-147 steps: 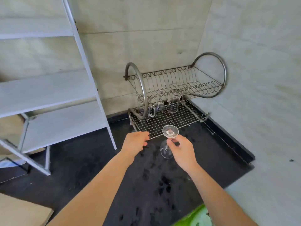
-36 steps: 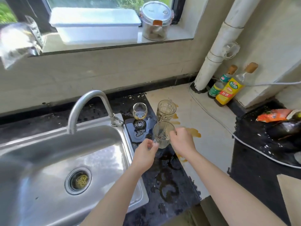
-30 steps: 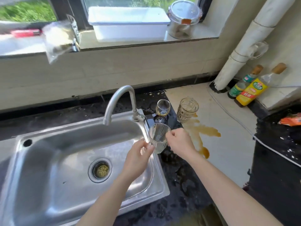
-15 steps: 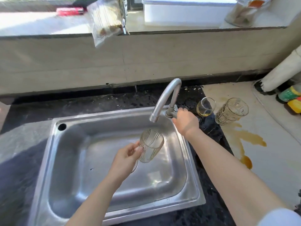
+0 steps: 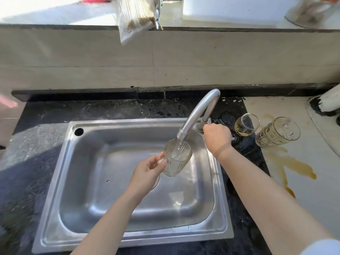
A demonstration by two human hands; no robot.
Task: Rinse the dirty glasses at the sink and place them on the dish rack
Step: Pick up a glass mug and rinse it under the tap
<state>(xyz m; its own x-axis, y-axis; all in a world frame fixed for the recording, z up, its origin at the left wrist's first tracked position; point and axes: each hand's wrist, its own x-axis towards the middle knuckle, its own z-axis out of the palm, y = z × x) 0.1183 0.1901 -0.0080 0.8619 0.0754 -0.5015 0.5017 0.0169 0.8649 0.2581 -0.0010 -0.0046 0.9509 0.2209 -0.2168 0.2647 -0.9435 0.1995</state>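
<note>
A dark speckled tabletop (image 5: 110, 109) carries a steel sink (image 5: 55, 208), with the curved faucet (image 5: 198, 111) rising at the basin's back right corner. Behind the faucet runs a pale tiled wall (image 5: 165, 61). Above the wall is a sunlit window ledge (image 5: 55, 11) holding a plastic bag (image 5: 136, 17) and a white tub (image 5: 230, 10).

To the right of the faucet the tabletop turns to a pale surface (image 5: 312, 199) streaked with a brown spill (image 5: 294, 164). A small glass (image 5: 246, 125) with yellow liquid in its bottom stands just right of the faucet. Beyond it is a patterned glass (image 5: 277, 132), and a white pipe (image 5: 331, 98) stands farther right at the wall.

The basin below and to the left of the faucet lies open, bounded by its raised rim.

The ribbed glass (image 5: 176, 159) hangs over the basin directly under the faucet's spout. Its mouth is up and its long axis is near upright, tipped slightly toward the spout. A thin stream falls into it. The left grip (image 5: 147, 172) grasps the ribbed glass at its left side, thumb and fingers curled there. The right grip (image 5: 217, 135) is clenched around the faucet at its base.
</note>
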